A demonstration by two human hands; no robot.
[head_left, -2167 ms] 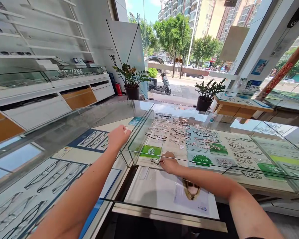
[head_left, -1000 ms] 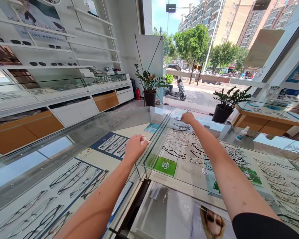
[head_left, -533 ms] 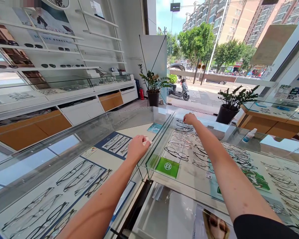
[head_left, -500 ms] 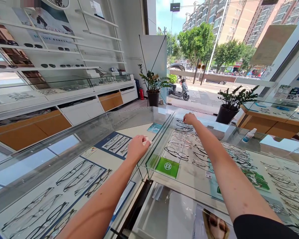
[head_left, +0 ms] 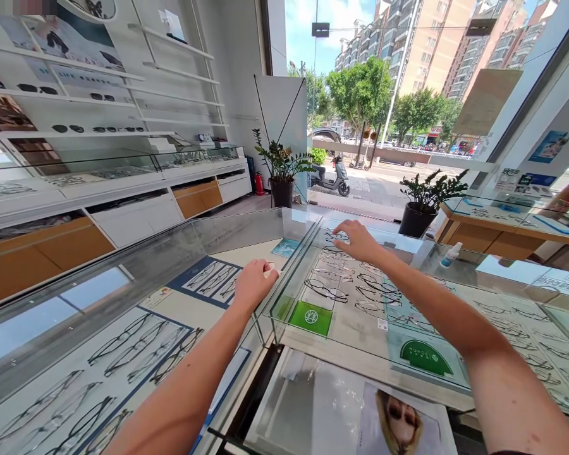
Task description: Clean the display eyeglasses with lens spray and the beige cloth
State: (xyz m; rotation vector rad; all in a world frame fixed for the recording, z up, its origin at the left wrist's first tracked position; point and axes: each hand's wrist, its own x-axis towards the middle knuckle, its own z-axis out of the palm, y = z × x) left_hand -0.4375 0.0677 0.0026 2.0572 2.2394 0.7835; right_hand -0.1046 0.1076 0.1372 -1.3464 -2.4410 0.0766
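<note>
Glass showcase (head_left: 294, 264): right grip (head_left: 358, 240) spread open, empty, over far glasses (head_left: 336, 238); left grip (head_left: 252, 284) fisted.

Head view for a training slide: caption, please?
Right hand reaches over eyeglass frames in a glass display case; left hand fisted at its corner.

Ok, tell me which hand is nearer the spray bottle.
Right. The right hand, fingers spread, is over the far glasses, left of the bottle. The left hand is much farther left, fisted at the case edge.
</note>
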